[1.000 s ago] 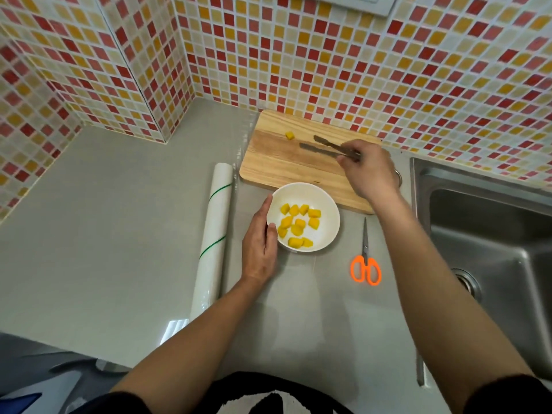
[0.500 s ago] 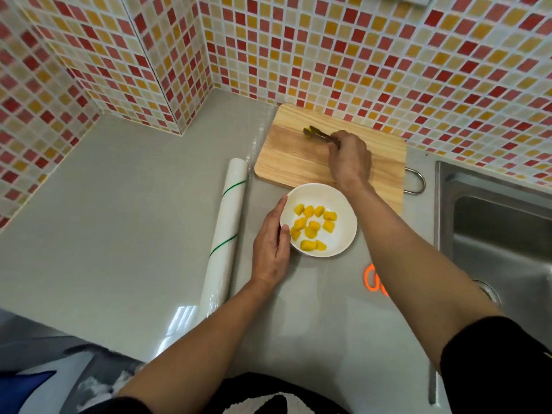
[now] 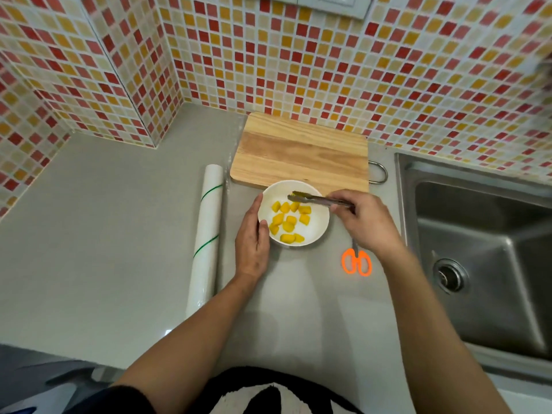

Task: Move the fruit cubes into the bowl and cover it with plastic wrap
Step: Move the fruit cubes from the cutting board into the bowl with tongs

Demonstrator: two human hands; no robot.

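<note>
A white bowl [image 3: 316, 231] stands on the grey counter just in front of the wooden cutting board [image 3: 298, 150]. Several yellow fruit cubes [image 3: 288, 221] lie in it. My right hand [image 3: 366, 222] grips metal tongs [image 3: 313, 199] whose tips reach over the bowl's far rim; a yellowish bit shows at the tips. My left hand [image 3: 251, 240] rests against the bowl's left side, thumb on the rim. The board's top is bare. A roll of plastic wrap [image 3: 207, 234] lies left of the bowl.
Orange-handled scissors [image 3: 357, 261] lie right of the bowl, partly under my right wrist. A steel sink [image 3: 484, 252] fills the right side. Tiled walls close the back and left. Bare grey counter [image 3: 98, 234] stretches to the left of the roll.
My right hand brought the tongs back from the far part of the cutting board to over the bowl. The lone cube on the board is gone. My left hand stayed at the bowl.
</note>
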